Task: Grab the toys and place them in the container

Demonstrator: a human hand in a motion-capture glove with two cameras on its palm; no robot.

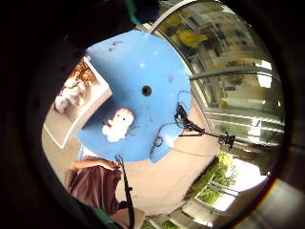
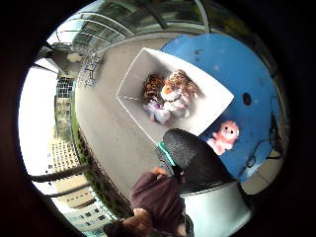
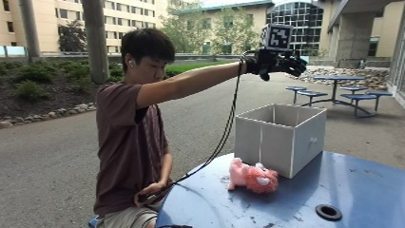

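Observation:
My gloved right hand (image 3: 282, 63) is raised high at arm's length above the white open-topped box (image 3: 278, 138), fingers relaxed and holding nothing. Several plush toys (image 2: 168, 96) lie inside the box (image 2: 213, 105); they show small and pale in the little finger side view (image 1: 70, 91). A pink plush toy (image 3: 253, 177) lies on the round blue table (image 3: 354, 185) just in front of the box, well below the hand. The same pink toy (image 2: 224, 137) lies beside the box wall, and it looks pale in the other palm view (image 1: 118, 125). A black gloved finger (image 2: 190, 157) crosses the thumb side view.
The table has a round hole (image 3: 328, 212) near its middle. A black stand-like object (image 1: 190, 125) sits at the table's rim. My bare left hand (image 3: 149, 191) rests low by the table's near edge. Paved ground and picnic tables (image 3: 335, 92) lie beyond.

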